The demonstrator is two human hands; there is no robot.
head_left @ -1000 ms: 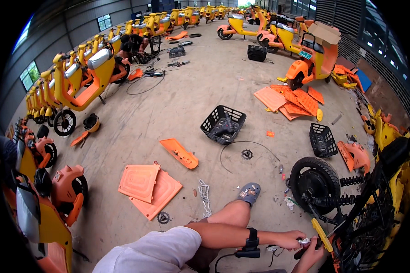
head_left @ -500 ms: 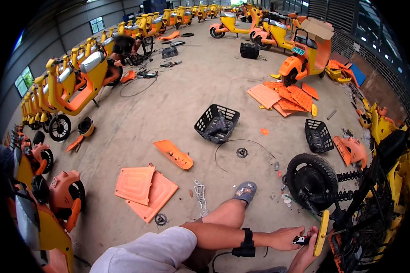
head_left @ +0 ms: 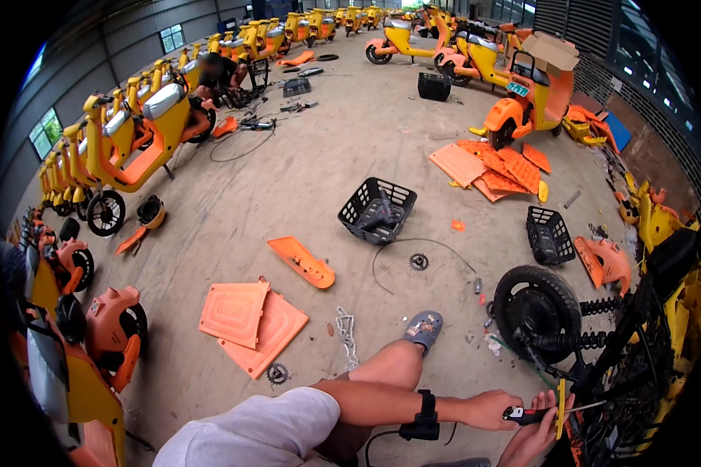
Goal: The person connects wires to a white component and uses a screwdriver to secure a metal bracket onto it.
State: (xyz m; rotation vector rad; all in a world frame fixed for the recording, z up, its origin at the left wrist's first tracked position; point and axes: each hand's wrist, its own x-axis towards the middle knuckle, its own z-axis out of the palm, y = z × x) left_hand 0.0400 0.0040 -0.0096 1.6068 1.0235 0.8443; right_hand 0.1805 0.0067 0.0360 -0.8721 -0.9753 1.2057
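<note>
At the lower right, my left hand [head_left: 487, 409] is closed at the butt of a screwdriver [head_left: 528, 416] with a black, red and white handle. Its thin metal shaft points right, toward the stripped scooter frame [head_left: 639, 366]. Below it, my right hand [head_left: 526, 445] comes up from the lower edge, its fingers around a narrow yellow plastic piece [head_left: 561, 409] seen nearly edge-on. The shaft passes beside or through this piece; I cannot tell which. A black strap with a small device [head_left: 420, 424] sits on my left forearm.
A scooter wheel [head_left: 537, 315] with shock absorbers stands beside the frame. Black baskets [head_left: 354, 222], orange panels [head_left: 288, 331], a chainring [head_left: 418, 261] and a chain [head_left: 347, 338] lie on the floor. Yellow scooters [head_left: 136, 148] line the left; a person [head_left: 218, 78] crouches there.
The yellow piece has turned from its broad side to nearly edge-on. More of the screwdriver's handle shows, and its shaft now reaches right past the piece. The whole view has shifted slightly.
</note>
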